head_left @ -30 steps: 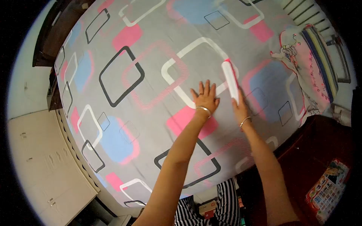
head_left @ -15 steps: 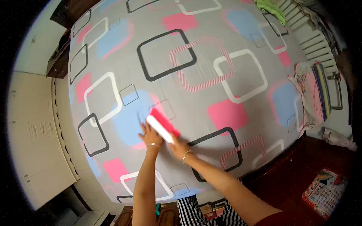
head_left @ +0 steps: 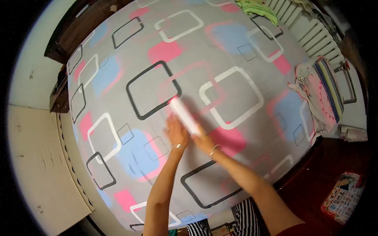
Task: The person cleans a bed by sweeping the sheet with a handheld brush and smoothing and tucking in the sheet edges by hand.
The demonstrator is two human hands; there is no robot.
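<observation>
A bed brush point(head_left: 184, 115) with a white back and pinkish-red bristles lies slantwise over the patterned bedsheet point(head_left: 197, 55), blurred by motion. My right hand point(head_left: 202, 141) is closed around its near end. Beside the brush on the left, my left hand point(head_left: 177, 131) rests on or just over the sheet with its fingers stretched out, holding nothing. The sheet is grey with pink and blue patches and black and white square outlines. A few faint creases show in it left of my left arm.
Folded cloths point(head_left: 319, 94) are stacked at the bed's right edge, near a white slatted headboard point(head_left: 311, 35). A green cloth point(head_left: 258, 11) lies at the far right corner. A cream cabinet point(head_left: 47, 165) stands left. On the dark red floor lies a colourful printed mat point(head_left: 343, 198).
Both my hands and the brush have moved forward and to the right across the sheet. The camera view has shifted as well. My right hand has kept its hold on the brush.
</observation>
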